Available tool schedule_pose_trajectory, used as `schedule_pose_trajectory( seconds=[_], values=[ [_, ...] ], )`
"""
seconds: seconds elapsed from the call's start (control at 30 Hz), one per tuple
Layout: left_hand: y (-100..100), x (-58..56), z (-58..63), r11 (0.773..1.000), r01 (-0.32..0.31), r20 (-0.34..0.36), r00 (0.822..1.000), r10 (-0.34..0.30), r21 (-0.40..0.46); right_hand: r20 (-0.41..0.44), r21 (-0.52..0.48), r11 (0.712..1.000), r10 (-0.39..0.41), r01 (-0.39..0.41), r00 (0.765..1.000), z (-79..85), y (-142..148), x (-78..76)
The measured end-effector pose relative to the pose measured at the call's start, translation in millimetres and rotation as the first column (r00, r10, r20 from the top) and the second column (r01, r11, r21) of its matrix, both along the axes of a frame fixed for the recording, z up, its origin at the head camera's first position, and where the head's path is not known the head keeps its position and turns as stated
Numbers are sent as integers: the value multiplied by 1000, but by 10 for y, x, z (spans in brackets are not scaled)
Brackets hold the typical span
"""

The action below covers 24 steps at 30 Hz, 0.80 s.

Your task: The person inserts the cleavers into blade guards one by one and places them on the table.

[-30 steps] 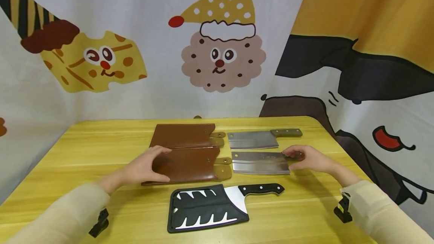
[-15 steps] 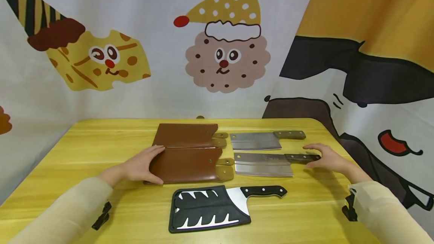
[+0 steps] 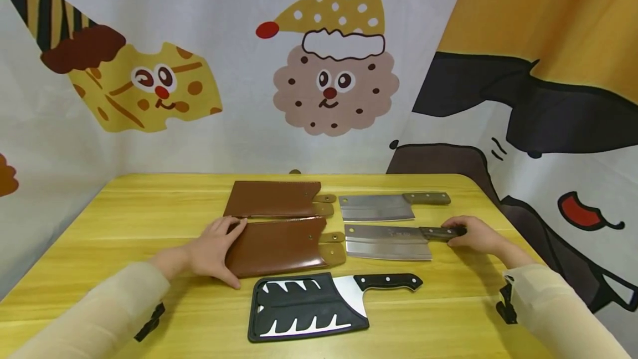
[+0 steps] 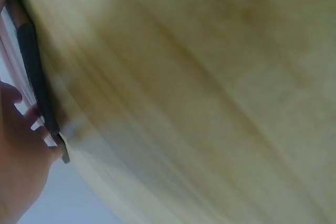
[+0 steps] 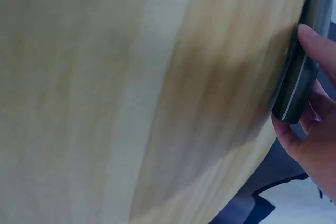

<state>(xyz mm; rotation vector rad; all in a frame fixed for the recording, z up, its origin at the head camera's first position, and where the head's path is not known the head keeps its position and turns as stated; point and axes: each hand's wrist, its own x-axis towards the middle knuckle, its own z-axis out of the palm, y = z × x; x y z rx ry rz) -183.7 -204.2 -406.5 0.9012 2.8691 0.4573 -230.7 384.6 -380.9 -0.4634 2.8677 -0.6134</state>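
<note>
My left hand (image 3: pixel 213 251) grips the left end of the nearer brown leather knife sheath (image 3: pixel 279 245), fingers at its far edge and thumb at its near edge. The left wrist view shows the fingers at the edge of the sheath (image 4: pixel 35 72). My right hand (image 3: pixel 473 234) holds the butt of the dark handle of the nearer cleaver (image 3: pixel 386 241); its blade points left at the sheath's tan snap straps. In the right wrist view, thumb and fingers pinch the cleaver handle (image 5: pixel 296 85).
Behind lie a second brown sheath (image 3: pixel 274 198) and a second cleaver (image 3: pixel 376 207) with a wooden handle. In front, a black-handled cleaver (image 3: pixel 386 281) sits in a black plastic blade cover (image 3: pixel 299 304). The yellow wood-grain table (image 3: pixel 124 204) ends at a printed curtain (image 3: pixel 239 148).
My right hand drew back along the handle to its end, then took hold of it. My left hand took hold of the nearer sheath, whose left end shifted slightly toward me.
</note>
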Motion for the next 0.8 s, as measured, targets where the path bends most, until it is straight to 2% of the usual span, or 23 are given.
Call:
schedule_pose_trajectory(
  seconds=[0.13,0.23,0.33,0.4,0.53,0.63,0.8],
  values=[
    [13,0,2,1000,7,25,1000,-7,-19,62,-24,999,-19,21,998,-13,82,-21],
    [25,1,9,999,10,34,999,-8,-39,111,-82,996,-29,38,993,-21,169,-16],
    [40,2,19,1000,8,51,999,-7,-20,176,-179,983,-13,45,984,-8,246,4],
    [47,2,24,1000,-2,62,998,2,-1,232,-266,963,20,44,973,6,291,23],
    [57,7,26,1000,-19,78,997,18,20,327,-428,901,88,65,941,18,383,63],
    [58,14,16,999,-19,75,997,16,32,333,-490,870,128,55,934,14,439,85],
    [48,25,16,997,-2,56,998,-2,71,328,-543,837,133,71,935,38,481,128]
  ],
)
